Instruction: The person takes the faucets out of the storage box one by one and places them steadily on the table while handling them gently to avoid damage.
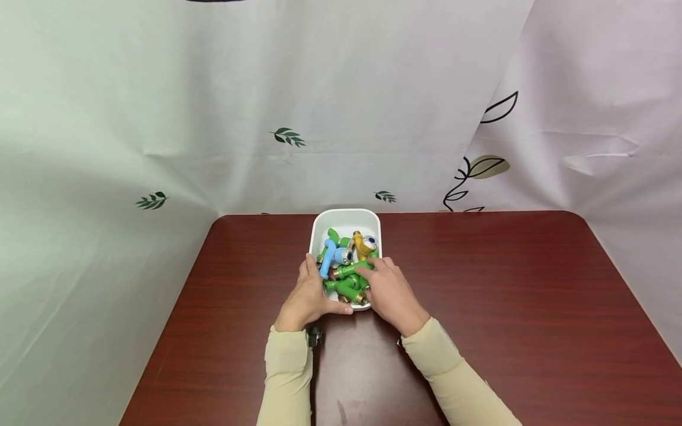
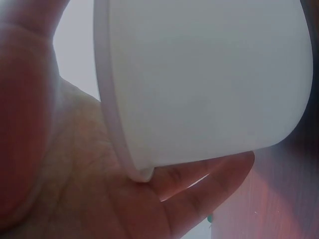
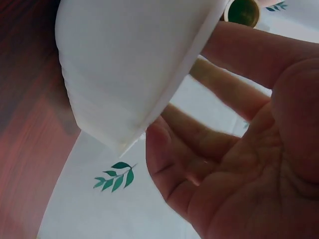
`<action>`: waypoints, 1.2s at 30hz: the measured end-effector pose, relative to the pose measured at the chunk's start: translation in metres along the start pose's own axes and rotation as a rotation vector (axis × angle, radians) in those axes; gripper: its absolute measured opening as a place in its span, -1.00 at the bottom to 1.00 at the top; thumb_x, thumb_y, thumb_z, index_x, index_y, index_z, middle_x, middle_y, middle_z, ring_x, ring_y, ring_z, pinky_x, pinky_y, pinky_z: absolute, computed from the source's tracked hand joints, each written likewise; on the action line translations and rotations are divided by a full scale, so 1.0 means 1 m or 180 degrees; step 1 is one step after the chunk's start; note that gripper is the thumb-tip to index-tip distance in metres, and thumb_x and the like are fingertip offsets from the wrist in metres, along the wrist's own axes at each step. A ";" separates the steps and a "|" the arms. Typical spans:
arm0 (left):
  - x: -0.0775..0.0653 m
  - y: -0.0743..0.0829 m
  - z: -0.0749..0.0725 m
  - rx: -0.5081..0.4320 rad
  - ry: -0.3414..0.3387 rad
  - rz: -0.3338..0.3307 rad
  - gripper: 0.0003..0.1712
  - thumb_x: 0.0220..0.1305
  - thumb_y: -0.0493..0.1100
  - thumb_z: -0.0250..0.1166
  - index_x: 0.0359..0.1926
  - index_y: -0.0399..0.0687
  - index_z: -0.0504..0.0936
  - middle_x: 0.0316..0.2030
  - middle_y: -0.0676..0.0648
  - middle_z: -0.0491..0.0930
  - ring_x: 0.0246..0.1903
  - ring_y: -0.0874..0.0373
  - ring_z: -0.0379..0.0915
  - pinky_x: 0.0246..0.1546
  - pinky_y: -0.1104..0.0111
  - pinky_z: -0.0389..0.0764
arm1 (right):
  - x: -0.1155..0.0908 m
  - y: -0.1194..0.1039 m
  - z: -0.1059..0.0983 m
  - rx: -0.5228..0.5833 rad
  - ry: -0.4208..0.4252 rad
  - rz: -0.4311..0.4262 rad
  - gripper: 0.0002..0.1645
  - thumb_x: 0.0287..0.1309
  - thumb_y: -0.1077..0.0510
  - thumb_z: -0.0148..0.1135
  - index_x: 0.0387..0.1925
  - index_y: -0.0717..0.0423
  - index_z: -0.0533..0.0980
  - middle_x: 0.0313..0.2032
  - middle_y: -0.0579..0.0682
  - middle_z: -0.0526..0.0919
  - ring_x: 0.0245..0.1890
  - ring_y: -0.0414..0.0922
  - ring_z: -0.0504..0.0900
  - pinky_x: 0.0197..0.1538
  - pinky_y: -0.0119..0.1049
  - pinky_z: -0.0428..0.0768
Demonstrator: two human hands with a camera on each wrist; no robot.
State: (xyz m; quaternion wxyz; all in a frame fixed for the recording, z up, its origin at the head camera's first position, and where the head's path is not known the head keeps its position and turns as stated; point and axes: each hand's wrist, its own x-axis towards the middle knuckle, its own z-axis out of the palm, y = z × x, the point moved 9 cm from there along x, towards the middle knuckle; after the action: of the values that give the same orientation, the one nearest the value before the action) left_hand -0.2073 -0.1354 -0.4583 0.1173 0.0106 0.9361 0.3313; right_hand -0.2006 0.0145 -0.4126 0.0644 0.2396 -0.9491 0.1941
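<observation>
A white plastic bin [image 1: 346, 214] stands on the table, holding a jumble of valve-like pipe fittings. My left hand [image 1: 306, 299] grips its near left corner, thumb along the front rim and fingers against the left wall [image 2: 199, 79]. My right hand [image 1: 391, 293] reaches over the right rim, its fingertips at a green pipe fitting [image 1: 348, 269] on the pile. The bin wall [image 3: 129, 59] hides those fingertips in the right wrist view, so a pinch cannot be confirmed. Farther back lie a light blue fitting [image 1: 327, 257] and a yellow one [image 1: 359, 245].
Several green fittings [image 1: 348, 290] with brass ends lie at the bin's near end. The reddish-brown table [image 1: 506, 307] extends to both sides. Behind it hangs a pale, leaf-patterned cloth [image 1: 341, 89] close to the table's back edge.
</observation>
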 end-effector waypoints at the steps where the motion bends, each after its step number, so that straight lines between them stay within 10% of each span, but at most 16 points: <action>1: 0.000 0.000 0.000 0.0000 0.0001 0.0006 0.77 -0.32 0.21 0.72 0.53 -0.45 -0.38 0.51 -0.46 -0.21 0.50 -0.25 -0.14 0.35 0.00 0.26 | 0.001 -0.001 0.001 0.0003 -0.0014 -0.0029 -0.46 -0.03 0.36 0.44 0.08 0.07 0.67 0.13 0.23 0.60 0.05 0.17 0.53 0.00 0.04 0.51; 36: 0.000 0.000 0.000 0.0023 0.0027 0.0080 0.77 -0.31 0.20 0.72 0.52 -0.47 -0.38 0.49 -0.49 -0.17 0.48 -0.28 -0.09 0.33 0.00 0.29 | 0.009 -0.003 0.014 -0.0323 0.0259 -0.0287 -0.67 -0.01 0.35 0.39 -0.12 0.20 0.72 0.03 0.19 0.69 -0.20 0.12 0.67 -0.28 -0.08 0.43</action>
State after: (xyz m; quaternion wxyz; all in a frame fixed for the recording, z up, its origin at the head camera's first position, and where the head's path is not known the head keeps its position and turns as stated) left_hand -0.2075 -0.1357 -0.4581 0.1091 0.0214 0.9376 0.3294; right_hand -0.2076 0.0021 -0.4226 0.1238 0.2704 -0.9425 0.1522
